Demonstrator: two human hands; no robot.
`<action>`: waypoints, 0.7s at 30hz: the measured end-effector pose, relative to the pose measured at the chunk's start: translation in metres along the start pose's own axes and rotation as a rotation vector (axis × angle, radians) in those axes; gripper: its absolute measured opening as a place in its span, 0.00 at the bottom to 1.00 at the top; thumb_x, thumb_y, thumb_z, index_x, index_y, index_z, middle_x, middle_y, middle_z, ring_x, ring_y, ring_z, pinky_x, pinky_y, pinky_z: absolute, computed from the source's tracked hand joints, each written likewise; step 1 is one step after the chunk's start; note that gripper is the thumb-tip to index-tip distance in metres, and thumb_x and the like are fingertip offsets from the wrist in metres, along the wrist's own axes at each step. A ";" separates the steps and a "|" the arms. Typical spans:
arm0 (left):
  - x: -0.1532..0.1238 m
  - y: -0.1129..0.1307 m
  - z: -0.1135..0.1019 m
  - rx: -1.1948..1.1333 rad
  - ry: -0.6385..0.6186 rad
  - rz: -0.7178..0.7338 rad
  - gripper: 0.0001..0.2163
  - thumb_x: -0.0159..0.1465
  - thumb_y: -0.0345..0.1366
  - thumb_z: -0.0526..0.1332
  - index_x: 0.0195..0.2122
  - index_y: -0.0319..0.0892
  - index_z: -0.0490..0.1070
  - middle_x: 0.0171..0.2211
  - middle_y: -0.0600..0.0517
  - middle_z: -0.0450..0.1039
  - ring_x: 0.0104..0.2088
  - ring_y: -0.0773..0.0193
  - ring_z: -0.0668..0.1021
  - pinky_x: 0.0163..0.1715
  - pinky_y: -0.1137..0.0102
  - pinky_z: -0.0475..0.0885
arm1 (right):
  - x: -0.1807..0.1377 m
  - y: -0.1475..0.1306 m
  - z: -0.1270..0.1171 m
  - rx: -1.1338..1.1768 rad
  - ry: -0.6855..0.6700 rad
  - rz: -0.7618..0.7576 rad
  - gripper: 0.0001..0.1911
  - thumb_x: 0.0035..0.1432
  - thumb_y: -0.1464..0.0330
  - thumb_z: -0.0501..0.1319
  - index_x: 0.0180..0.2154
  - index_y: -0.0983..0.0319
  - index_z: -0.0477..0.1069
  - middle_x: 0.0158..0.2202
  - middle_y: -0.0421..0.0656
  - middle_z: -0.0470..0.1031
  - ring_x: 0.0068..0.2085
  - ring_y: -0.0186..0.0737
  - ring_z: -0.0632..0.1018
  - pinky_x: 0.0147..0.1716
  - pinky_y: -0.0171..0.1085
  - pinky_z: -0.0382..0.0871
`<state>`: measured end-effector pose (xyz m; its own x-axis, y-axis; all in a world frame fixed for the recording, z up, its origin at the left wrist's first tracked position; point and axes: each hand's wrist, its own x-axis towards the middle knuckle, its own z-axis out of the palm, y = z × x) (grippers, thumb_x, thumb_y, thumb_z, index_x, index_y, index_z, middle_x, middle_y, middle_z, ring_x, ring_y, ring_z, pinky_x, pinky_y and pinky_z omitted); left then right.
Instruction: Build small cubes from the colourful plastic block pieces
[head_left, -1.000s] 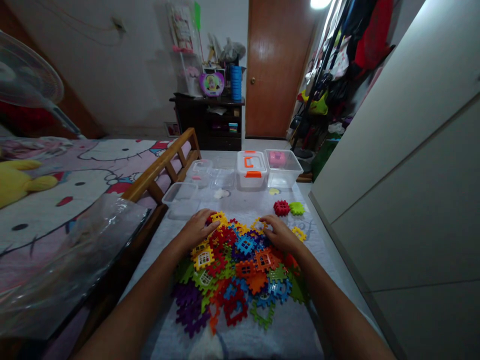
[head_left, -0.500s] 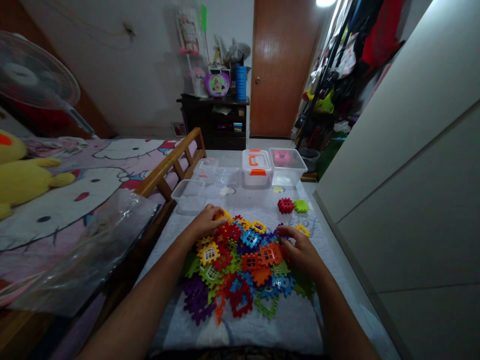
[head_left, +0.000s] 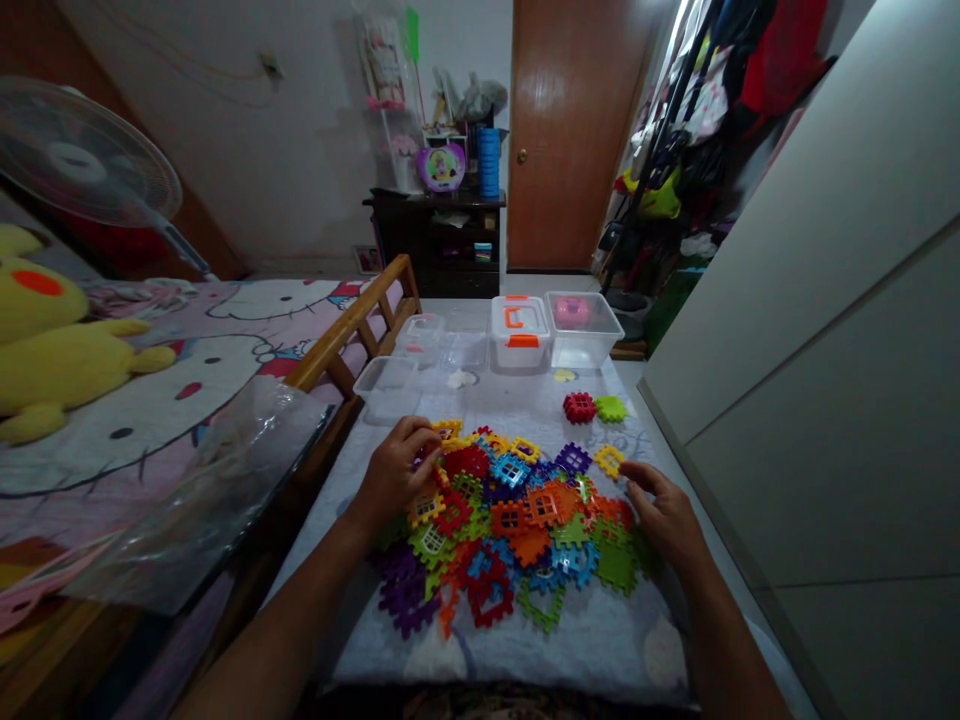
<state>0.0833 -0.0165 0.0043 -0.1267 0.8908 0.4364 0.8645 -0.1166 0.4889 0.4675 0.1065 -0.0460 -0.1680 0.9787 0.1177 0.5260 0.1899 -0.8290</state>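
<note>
A heap of flat, toothed plastic tiles (head_left: pixel 517 520) in red, orange, blue, green, yellow and purple lies on a pale cloth-covered table (head_left: pixel 592 640). My left hand (head_left: pixel 394 475) rests on the heap's left edge, fingers curled over a yellow and a red tile; whether it grips one I cannot make out. My right hand (head_left: pixel 667 515) lies at the heap's right edge with its fingers stretched out, touching orange and green tiles. A red tile (head_left: pixel 579 407) and a green tile (head_left: pixel 610 408) sit apart beyond the heap.
At the table's far end stand a white box with an orange handle (head_left: pixel 519 334), an open clear tub (head_left: pixel 585 330) and clear lids and trays (head_left: pixel 390 385). A bed with a wooden rail (head_left: pixel 352 325) runs along the left; a pale wardrobe (head_left: pixel 810 330) stands on the right.
My right hand has slid from the top middle of the heap down to its right edge, spreading tiles outward. My left hand has stayed at the left edge. The camera has tilted slightly.
</note>
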 end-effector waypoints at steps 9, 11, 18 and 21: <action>-0.024 0.053 0.021 0.192 0.010 0.406 0.07 0.69 0.33 0.56 0.37 0.45 0.75 0.41 0.48 0.75 0.45 0.60 0.77 0.46 0.64 0.75 | -0.003 0.004 0.002 0.007 -0.020 0.001 0.20 0.53 0.58 0.57 0.43 0.60 0.78 0.46 0.50 0.81 0.49 0.50 0.80 0.55 0.51 0.70; -0.026 0.064 0.024 0.193 -0.026 0.472 0.06 0.68 0.35 0.58 0.38 0.45 0.75 0.43 0.47 0.76 0.44 0.58 0.76 0.46 0.61 0.75 | -0.003 0.005 0.001 -0.001 -0.020 0.001 0.20 0.54 0.58 0.57 0.43 0.61 0.77 0.46 0.50 0.81 0.49 0.50 0.79 0.55 0.51 0.69; -0.040 0.074 0.030 0.109 -0.180 0.537 0.17 0.66 0.28 0.57 0.53 0.50 0.72 0.45 0.48 0.77 0.47 0.57 0.77 0.57 0.52 0.68 | -0.002 0.004 0.000 -0.062 0.000 -0.028 0.20 0.55 0.61 0.55 0.45 0.62 0.76 0.47 0.51 0.79 0.48 0.50 0.79 0.53 0.51 0.70; -0.049 0.069 0.030 0.108 -0.165 0.497 0.21 0.66 0.28 0.57 0.59 0.49 0.67 0.48 0.48 0.78 0.50 0.57 0.77 0.62 0.48 0.61 | 0.001 -0.001 0.004 -0.076 0.006 -0.046 0.19 0.55 0.62 0.55 0.44 0.62 0.76 0.47 0.51 0.79 0.48 0.50 0.78 0.52 0.52 0.70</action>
<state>0.1639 -0.0550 -0.0056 0.3812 0.7978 0.4671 0.8472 -0.5037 0.1690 0.4638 0.1069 -0.0469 -0.1884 0.9693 0.1583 0.5796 0.2398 -0.7788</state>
